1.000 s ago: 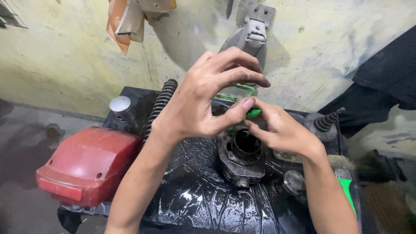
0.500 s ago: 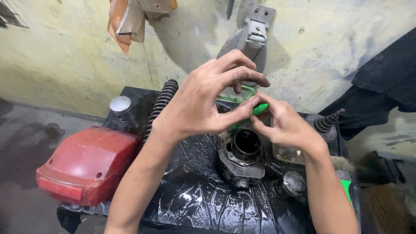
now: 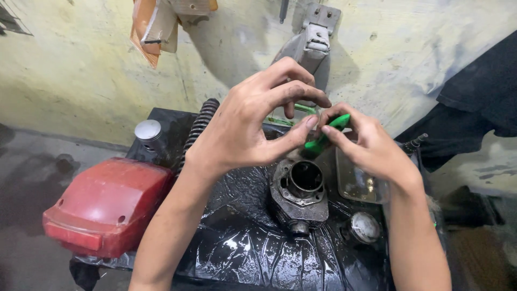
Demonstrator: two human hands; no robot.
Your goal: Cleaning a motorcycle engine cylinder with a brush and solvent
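Both hands met just above the bore of a dirty engine cylinder [image 3: 299, 189], which sat on a wet black plastic sheet [image 3: 242, 253] near the middle of the bench top. The right hand [image 3: 366, 145] was pinched shut on a small green tool [image 3: 323, 139], thumb and forefinger gripping its upper end while the lower tip pointed down toward the cylinder's rim. The left hand [image 3: 247, 129] was half curled, its thumb tip touching the green tool from the other side and its fingers arched over it; whether those fingers also gripped something could not be told.

To do this well, the tool was best kept steady with the left thumb as a brace while the right hand guided the tip, so it would not slip on the oily metal. The cylinder stood unclamped on the slick sheet, so pressure was better kept light and straight down.

A red tail-light housing [image 3: 105, 207] lay at the bench's left edge, a coil spring [image 3: 196, 129] stood toward the back, and a clear plastic tub [image 3: 358, 183] sat just beside the cylinder on its right.
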